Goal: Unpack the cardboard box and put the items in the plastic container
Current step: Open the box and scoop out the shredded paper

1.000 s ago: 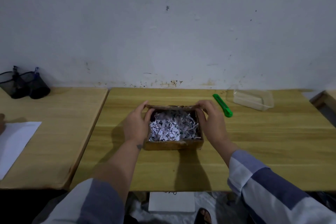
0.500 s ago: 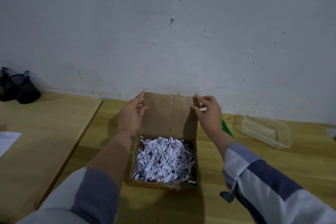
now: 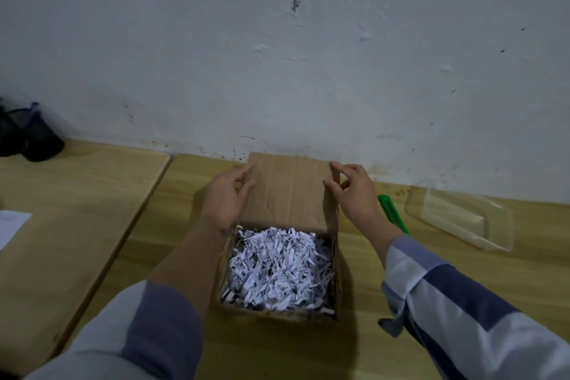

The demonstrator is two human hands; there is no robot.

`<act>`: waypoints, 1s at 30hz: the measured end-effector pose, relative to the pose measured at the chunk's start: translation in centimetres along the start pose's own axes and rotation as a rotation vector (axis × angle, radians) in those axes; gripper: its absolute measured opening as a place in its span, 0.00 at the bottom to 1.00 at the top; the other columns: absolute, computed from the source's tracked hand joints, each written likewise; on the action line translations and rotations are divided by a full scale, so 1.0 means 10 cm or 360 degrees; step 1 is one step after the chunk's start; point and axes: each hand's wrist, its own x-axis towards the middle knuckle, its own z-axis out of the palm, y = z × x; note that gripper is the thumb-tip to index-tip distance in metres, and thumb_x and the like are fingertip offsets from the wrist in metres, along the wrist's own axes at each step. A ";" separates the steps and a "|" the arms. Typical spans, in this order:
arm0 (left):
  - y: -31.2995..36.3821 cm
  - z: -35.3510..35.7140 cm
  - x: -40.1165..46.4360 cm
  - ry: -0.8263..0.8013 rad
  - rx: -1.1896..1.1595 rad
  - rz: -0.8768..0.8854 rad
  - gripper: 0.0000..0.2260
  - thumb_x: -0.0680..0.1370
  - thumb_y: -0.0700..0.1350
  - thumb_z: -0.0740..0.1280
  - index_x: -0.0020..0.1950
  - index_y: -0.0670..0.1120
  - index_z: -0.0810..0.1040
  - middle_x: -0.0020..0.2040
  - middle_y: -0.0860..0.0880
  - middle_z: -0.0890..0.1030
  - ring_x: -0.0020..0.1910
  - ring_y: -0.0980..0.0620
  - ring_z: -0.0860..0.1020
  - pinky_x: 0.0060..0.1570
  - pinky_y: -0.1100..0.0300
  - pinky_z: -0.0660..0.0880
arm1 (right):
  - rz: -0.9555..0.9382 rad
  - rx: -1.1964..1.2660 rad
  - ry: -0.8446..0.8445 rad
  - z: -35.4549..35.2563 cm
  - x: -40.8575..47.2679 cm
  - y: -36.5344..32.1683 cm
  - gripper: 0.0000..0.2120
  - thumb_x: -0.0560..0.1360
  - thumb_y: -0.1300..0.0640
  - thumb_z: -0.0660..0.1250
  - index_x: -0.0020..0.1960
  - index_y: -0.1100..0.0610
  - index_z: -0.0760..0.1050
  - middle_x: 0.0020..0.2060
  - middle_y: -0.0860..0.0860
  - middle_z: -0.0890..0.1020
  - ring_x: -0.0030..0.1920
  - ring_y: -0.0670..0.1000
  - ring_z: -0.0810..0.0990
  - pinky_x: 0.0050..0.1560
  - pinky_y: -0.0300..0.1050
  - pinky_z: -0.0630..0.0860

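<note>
An open brown cardboard box point(image 3: 277, 313) sits on the wooden table in front of me, filled to the top with white shredded paper point(image 3: 277, 268). Its far flap point(image 3: 288, 191) stands upright. My left hand point(image 3: 226, 194) pinches the flap's left edge and my right hand point(image 3: 354, 191) pinches its right edge. Any items under the shreds are hidden. A clear plastic container point(image 3: 462, 219) lies empty on the table to the right, apart from both hands.
A green utility knife point(image 3: 391, 213) lies between the box and the container, partly behind my right wrist. A second table point(image 3: 77, 210) stands to the left with black mesh pen holders point(image 3: 30, 136) and a white sheet point(image 3: 10, 225). The wall is close behind.
The far flap has been lifted from folded down to upright, with both hands holding its side edges. The view has come nearer to the box.
</note>
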 end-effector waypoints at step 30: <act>0.15 -0.11 -0.81 -0.1194 0.1178 0.0552 0.48 0.68 0.51 0.77 0.78 0.51 0.49 0.79 0.49 0.53 0.76 0.47 0.57 0.71 0.53 0.62 | 0.0035 -0.0721 -0.1070 0.31 -1.24 -0.37 0.51 0.66 0.48 0.75 0.77 0.51 0.45 0.73 0.59 0.60 0.71 0.61 0.64 0.70 0.51 0.66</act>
